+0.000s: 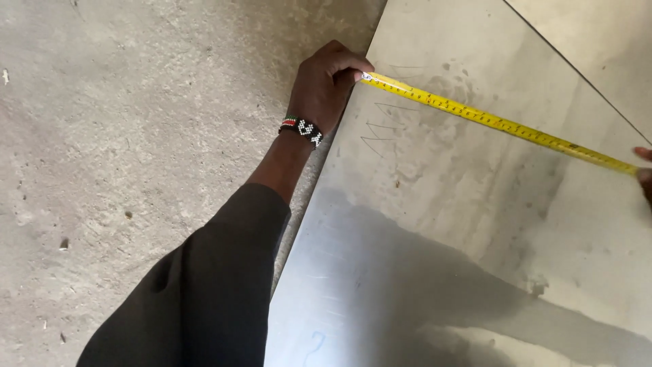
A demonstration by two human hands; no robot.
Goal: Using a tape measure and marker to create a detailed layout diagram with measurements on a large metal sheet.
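A yellow tape measure blade (499,123) stretches across a large grey metal sheet (435,224) lying on the floor. My left hand (324,85), with a beaded bracelet on the wrist and a dark sleeve, pinches the blade's end hook at the sheet's left edge. My right hand (644,170) shows only as fingertips at the right border, touching the blade's far end. Thin scratched marks lie on the sheet just below the tape near my left hand.
Rough concrete floor (136,136) fills the left half. A second sheet or panel edge (598,47) lies at the top right, set off by a dark line. A shadow covers the sheet's lower part.
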